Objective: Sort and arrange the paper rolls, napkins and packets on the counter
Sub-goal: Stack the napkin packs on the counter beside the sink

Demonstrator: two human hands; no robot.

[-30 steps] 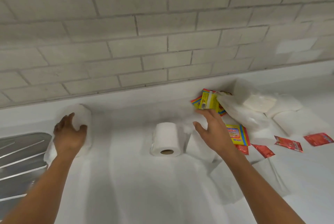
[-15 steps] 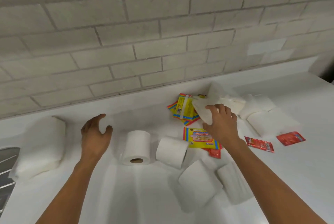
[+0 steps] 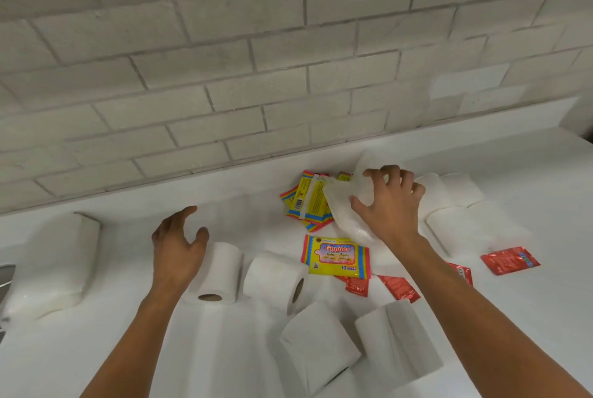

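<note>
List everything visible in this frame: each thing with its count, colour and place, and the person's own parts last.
napkin pack: 1, white, far left of the counter, beside the metal edge
toilet rolls: 4 loose, white, lying on their sides at centre and centre front
wrapped napkin pack: 1, white in clear wrap, under the right hand
white paper packs: several, white, right rear; exact count unclear
Giggles wipes packet: 1, yellow with pink and blue edges, centre right
yellow packets: a few overlapping, near the wall
red sachets: at least 4, right of centre, partly hidden by the arm
counter: white
brick wall: pale grey
left hand: open, above a roll
right hand: gripping the wrapped napkin pack
</note>
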